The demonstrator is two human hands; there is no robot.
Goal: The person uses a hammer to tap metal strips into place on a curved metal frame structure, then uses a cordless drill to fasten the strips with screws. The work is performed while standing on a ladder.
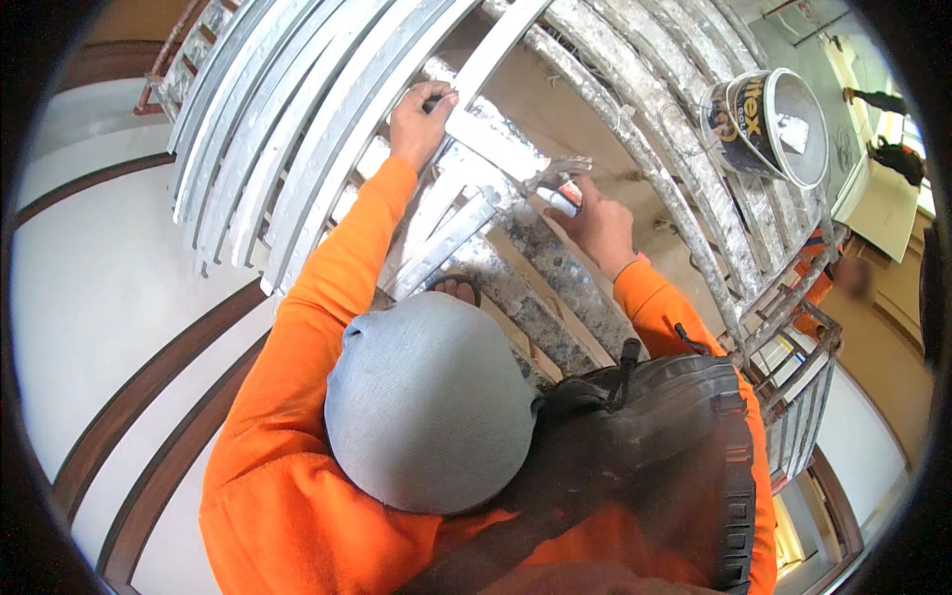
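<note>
My left hand [421,121], closed, pinches the edge of a pale metal channel [498,145] near the upper middle. This channel slants down to the right across paint-splattered planks. At its right end, my right hand [601,230] is closed around a small tool with orange and white parts [563,198]. A dull grey piece [561,171] sits right by the tool and the channel's end; I cannot make out whether it belongs to the tool. Another short metal channel [444,246] lies below, across the planks [555,268].
Several long metal channels [327,129] lie side by side at the upper left. A black and white bucket [759,127] stands on splattered scaffold planks [659,94] at right. Scaffold tubes [793,307] and a person in orange [818,283] are farther right. Brown-banded white surfaces [129,297] lie left.
</note>
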